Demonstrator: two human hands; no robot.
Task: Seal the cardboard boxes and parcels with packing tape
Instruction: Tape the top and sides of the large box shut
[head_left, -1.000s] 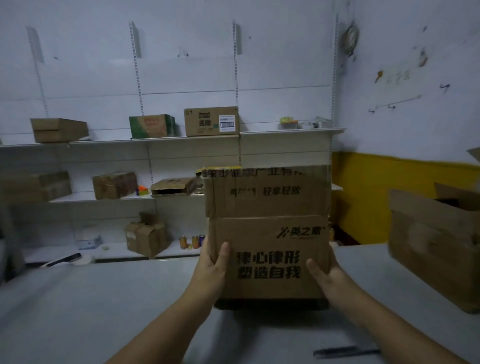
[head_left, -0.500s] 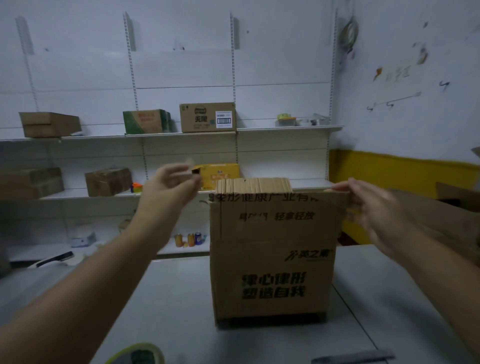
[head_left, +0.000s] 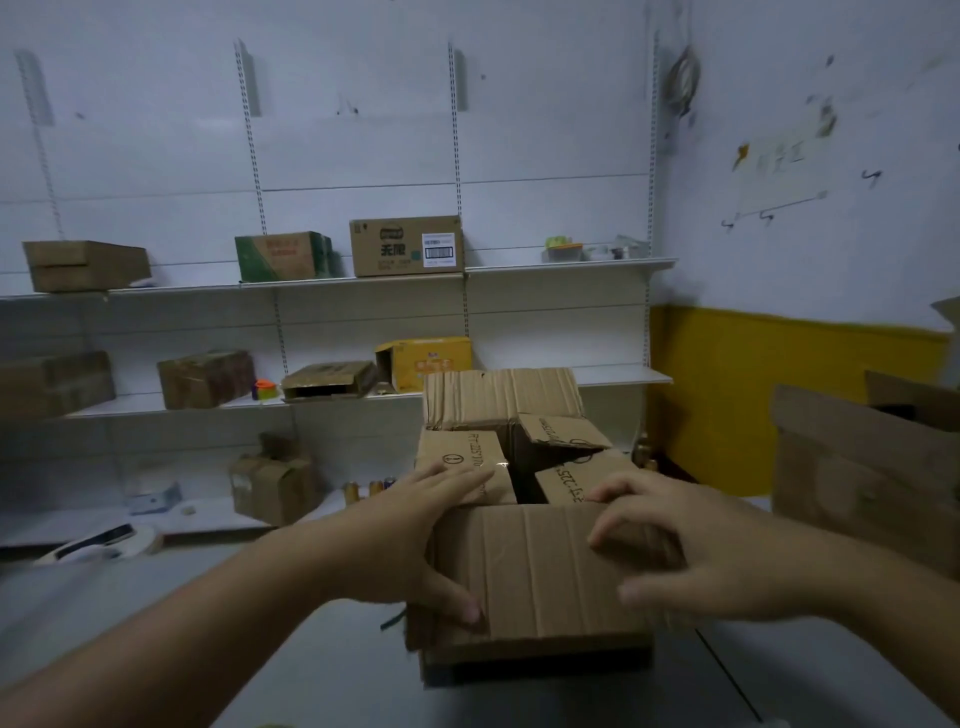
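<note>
Left hand (head_left: 410, 525) lies flat, fingers straight, pressing the left side flap (head_left: 462, 462) of the cardboard box (head_left: 530, 662) on the table (head_left: 311, 649). My right hand (head_left: 696, 551), spread and loosely bent, rests its fingertips on the near flap (head_left: 540, 571). Half a second ago the flaps stood upright; now the side flaps are folded in. No tape on yet.

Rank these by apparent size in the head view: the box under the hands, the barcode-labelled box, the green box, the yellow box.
1. Box under the hands, largest, though nearest the camera.
2. Barcode-labelled box.
3. Green box and yellow box: too alike to rank.
</note>
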